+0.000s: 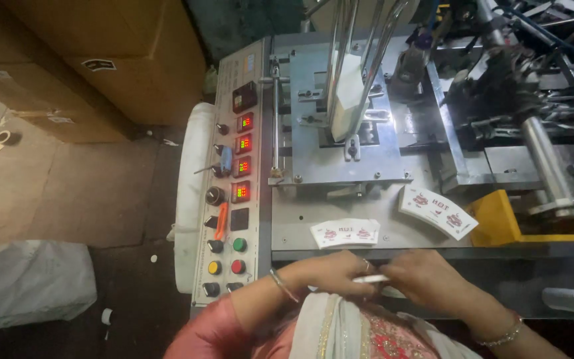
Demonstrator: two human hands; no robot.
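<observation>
Both hands meet at the near edge of the machine table (393, 229), low in the frame. Left hand (337, 271) and right hand (423, 279) pinch a thin white stack of paper blanks (371, 279) between them, seen edge-on; fingers of both hands are closed on it, left fingertips at its left end, right fingers curled over its right end. A ring shows on the left hand, bangles on both wrists.

Relative to the machine table:
- On its flat steel top, just beyond the hands, lies a fan-shaped printed blank (345, 233), white with red marks.
- Further right on the same top, a second printed stack (438, 211) lies tilted, its far end just beside the yellow bracket (499, 219).
- At the table's centre rear, an upright feeder of metal rods (357, 63) holds a white stack standing on end.
- Along the table's left edge runs the control panel (230, 179) (red digit displays lit, knobs, green, yellow and red push buttons, one orange toggle).
- At the table's right rear, a steel roller (543, 159) and dark machinery.

Left of the table, on the floor: brown cardboard cartons (88, 60) and a pale sack (28, 286).
</observation>
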